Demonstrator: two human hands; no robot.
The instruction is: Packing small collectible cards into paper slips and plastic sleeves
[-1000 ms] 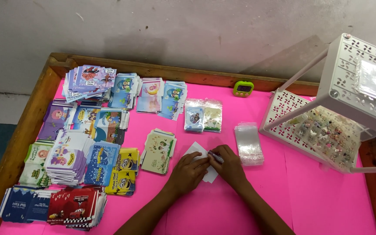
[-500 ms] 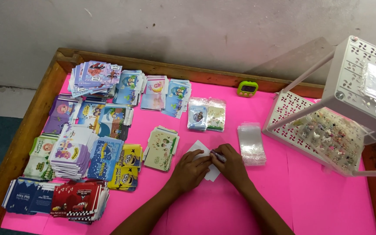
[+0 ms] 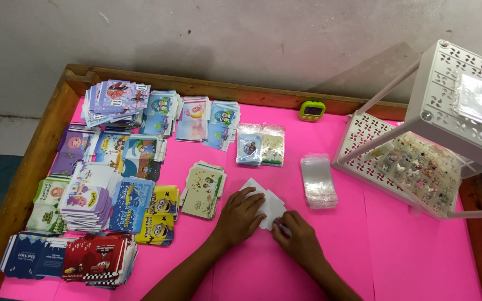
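I see my left hand (image 3: 242,214) pressed flat on the white paper (image 3: 268,205) at table centre. My right hand (image 3: 298,237), at five o'clock from it, pinches a pen (image 3: 282,228). Clear sleeves (image 3: 318,181) lie at two o'clock.

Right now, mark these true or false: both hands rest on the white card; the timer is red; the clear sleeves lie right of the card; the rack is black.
1. Both hands, left hand and right hand, rest on the white card: true.
2. The timer is red: false, it is green.
3. The clear sleeves lie right of the card: true.
4. The rack is black: false, it is white.
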